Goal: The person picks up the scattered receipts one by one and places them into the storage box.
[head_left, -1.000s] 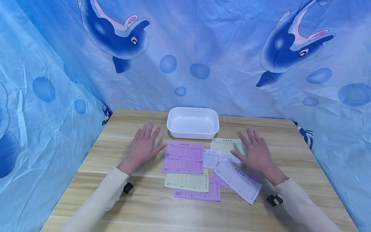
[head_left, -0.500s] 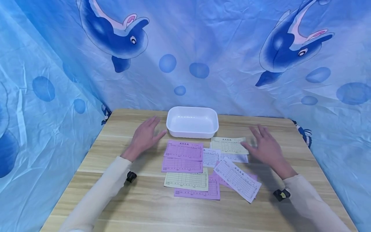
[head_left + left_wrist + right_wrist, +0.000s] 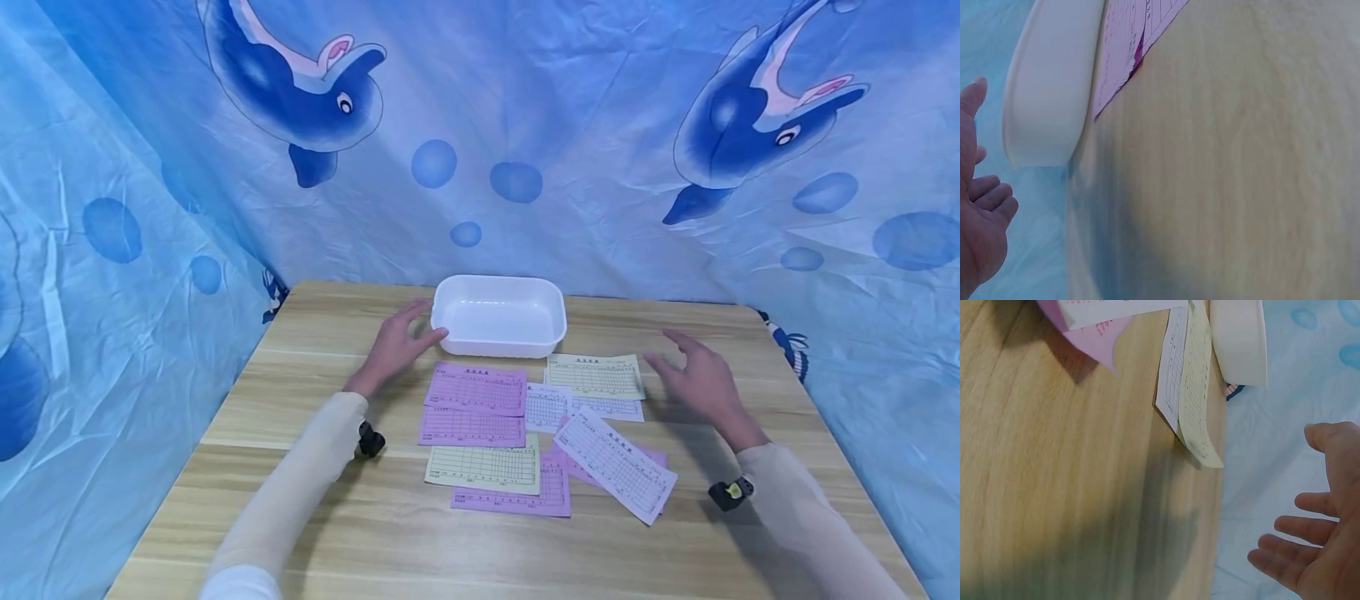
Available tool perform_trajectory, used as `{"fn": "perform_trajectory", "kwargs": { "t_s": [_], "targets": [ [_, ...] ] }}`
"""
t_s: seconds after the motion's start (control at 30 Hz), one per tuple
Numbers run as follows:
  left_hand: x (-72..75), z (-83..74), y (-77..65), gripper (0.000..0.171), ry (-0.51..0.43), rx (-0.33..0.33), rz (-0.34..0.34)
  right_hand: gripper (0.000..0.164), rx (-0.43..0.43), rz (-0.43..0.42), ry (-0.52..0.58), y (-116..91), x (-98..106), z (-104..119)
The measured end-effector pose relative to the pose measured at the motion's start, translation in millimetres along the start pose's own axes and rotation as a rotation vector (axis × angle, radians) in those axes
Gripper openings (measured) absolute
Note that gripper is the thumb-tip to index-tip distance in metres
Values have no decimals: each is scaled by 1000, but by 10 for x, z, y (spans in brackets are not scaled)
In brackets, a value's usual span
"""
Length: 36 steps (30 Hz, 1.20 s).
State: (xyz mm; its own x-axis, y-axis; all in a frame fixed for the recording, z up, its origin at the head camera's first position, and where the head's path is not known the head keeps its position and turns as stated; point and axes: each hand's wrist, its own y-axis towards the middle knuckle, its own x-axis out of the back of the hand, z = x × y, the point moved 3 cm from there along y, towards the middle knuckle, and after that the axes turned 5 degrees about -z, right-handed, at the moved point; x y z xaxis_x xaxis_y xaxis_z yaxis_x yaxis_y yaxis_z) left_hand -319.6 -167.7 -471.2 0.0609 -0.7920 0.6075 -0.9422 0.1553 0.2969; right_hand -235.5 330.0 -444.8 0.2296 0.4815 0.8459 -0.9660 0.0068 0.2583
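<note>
Beside the left end of a white plastic tray, my left hand hovers with thumb and fingers spread apart, holding nothing. The left wrist view has that hand at the edge, a gap away from the tray's wall. My right hand is raised to the right of a pale yellow form slip, fingers extended and nothing in them. In front of the tray lie several printed slips: pink ones, another yellow one and a slanted white one, partly overlapping.
The wooden table ends just behind the tray, where a blue dolphin-print cloth hangs. More of the cloth lines both sides. Both forearms reach in from the front with small black devices at the wrists.
My left hand has moved right and toward the tray's left end, its fingers drawing closer together. The right hand has pulled back rightward off the yellow slip. Slips and tray stay put.
</note>
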Motion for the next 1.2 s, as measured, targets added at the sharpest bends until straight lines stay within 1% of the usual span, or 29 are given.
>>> {"fn": "perform_trajectory", "kwargs": {
  "t_s": [0.1, 0.2, 0.3, 0.4, 0.73, 0.83, 1.03, 1.2],
  "targets": [
    [-38, 45, 14, 80, -46, 17, -14, 77, -50, 4, 61, 23, -47, -54],
    [-57, 80, 20, 82, -84, 30, -19, 74, -88, 15, 125, 49, -101, -100],
    [-83, 111, 23, 84, -106, 39, -20, 72, -118, 31, 184, 58, -164, -146],
    [-105, 137, 24, 85, -113, 46, -13, 73, -138, 57, 215, 68, -235, -189],
    [-154, 126, 12, 90, -101, 46, 22, 67, -110, 95, 259, 110, -423, -271],
    [-158, 118, 10, 90, -104, 52, 24, 64, -116, 109, 266, 121, -468, -289],
    [-162, 117, 12, 91, -101, 44, 31, 59, -136, 131, 253, 149, -546, -290],
    [-170, 128, 7, 91, -93, 45, 27, 55, -140, 142, 253, 155, -571, -271]
  ]
}}
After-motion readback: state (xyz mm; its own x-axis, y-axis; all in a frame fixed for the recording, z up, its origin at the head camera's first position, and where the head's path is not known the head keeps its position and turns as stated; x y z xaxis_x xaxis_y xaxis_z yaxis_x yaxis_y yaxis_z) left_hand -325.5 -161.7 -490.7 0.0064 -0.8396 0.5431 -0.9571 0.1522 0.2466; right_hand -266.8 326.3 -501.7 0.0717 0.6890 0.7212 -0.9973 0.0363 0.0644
